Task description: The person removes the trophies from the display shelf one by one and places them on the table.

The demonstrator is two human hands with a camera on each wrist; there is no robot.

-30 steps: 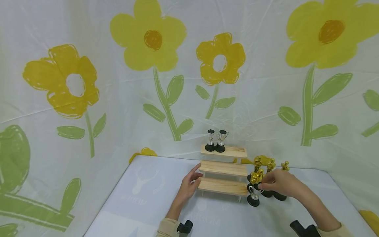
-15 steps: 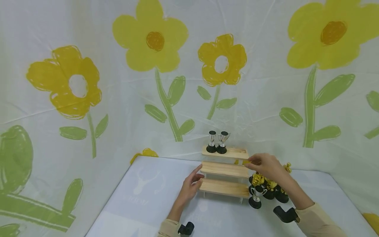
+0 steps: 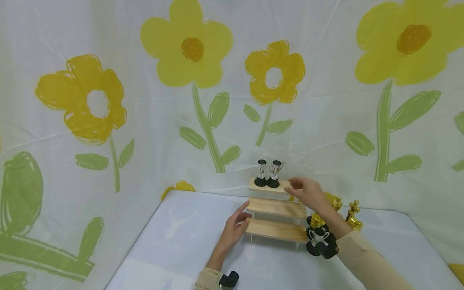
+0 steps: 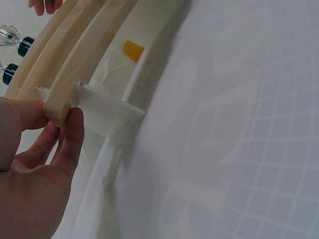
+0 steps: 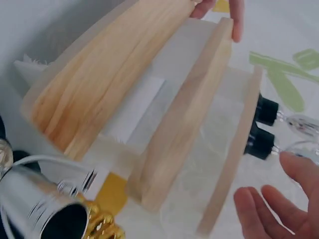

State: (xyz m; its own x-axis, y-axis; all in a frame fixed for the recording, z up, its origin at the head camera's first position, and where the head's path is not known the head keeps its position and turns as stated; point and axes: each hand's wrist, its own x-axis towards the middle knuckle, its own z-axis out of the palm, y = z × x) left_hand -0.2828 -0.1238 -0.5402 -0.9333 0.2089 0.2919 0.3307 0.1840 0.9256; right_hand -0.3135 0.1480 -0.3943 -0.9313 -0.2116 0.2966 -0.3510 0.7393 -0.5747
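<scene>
A three-tier wooden display shelf with white side supports stands on the table. My left hand grips its left side; in the left wrist view, thumb and fingers pinch the end of the front board. On the top tier stand two small silver trophy cups on black bases, a left cup and a right cup. My right hand is beside the right cup, over the top tier's right end. Its fingers are apart and hold nothing; in the right wrist view, the thumb is close to the cup, contact unclear.
At the shelf's right stands another silver trophy cup. Behind it are several gold figure trophies, partly hidden by my right forearm. A white curtain with yellow flowers hangs behind the table.
My right hand has left the silver cup beside the shelf and moved up and left to the top tier. My left hand stays at the shelf's left side.
</scene>
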